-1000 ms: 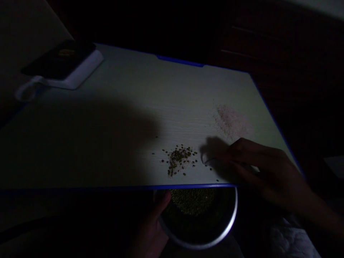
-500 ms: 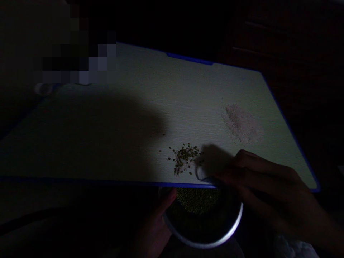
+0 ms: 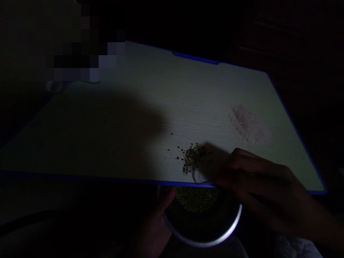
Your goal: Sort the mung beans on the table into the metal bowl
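Note:
My right hand (image 3: 258, 182) is closed on a small spoon (image 3: 200, 176), whose pale rounded end lies at the near edge of a light board with a blue rim. Touching or right beside the spoon is a small scatter of green mung beans (image 3: 191, 154), partly in the hand's shadow. Below that edge, my left hand (image 3: 157, 229) grips the left side of a metal bowl (image 3: 228, 234), thumb over its rim. More mung beans (image 3: 197, 200) lie inside the bowl. The spoon's handle is hidden by my fingers.
The board (image 3: 188, 89) spreads across the view, its left part in shadow. A heap of pale grains (image 3: 248, 123) lies at its right. A pale ring-like object (image 3: 54, 86) shows at the far left edge. A pixelated area covers the upper left; the surroundings are very dark.
The view has shifted slightly, so the board appears further right. Relative to the board, my right hand and the spoon have moved a little left, to the beans. My left hand still holds the bowl.

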Tool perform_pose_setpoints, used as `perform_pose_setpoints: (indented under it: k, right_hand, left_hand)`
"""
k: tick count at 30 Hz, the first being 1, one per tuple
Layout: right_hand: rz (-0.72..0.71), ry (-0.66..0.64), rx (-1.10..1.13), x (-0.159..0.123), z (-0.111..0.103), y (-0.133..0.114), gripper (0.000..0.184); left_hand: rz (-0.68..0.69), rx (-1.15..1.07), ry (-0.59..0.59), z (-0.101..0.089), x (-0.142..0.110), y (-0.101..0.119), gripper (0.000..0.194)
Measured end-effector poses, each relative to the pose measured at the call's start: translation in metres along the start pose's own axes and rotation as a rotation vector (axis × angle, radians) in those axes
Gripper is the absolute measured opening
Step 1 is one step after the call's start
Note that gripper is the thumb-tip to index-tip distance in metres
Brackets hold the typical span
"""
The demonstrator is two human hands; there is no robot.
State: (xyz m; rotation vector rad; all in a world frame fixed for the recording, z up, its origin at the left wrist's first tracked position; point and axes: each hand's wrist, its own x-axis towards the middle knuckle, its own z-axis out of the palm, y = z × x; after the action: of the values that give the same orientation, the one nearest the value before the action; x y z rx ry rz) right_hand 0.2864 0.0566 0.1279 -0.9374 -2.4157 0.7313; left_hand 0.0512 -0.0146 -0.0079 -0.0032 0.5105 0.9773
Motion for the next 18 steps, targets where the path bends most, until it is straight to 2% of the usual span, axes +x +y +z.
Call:
perform_pose_setpoints:
  k: [5,8,13,18]
  right_hand:
    - [0.123,0.152,-0.225,-0.006,-0.016,0.009,0.021]
    - [0.126,0.209,-0.333,0.000,-0.022,0.023,0.020]
    - [0.079,0.180,-0.273,0.008,-0.015,0.035,0.023]
    - [0.064,0.181,-0.221,0.001,-0.008,0.027,0.023]
  left_hand:
    - [-0.011,-0.018,-0.004,0.001,0.002,0.001,0.015]
    - [-0.008,-0.030,0.022,0.000,0.003,0.003,0.015]
    - [-0.031,-0.033,0.014,0.002,0.003,0.004,0.015]
    - [-0.058,-0.036,0.037,0.003,0.003,0.003,0.014]
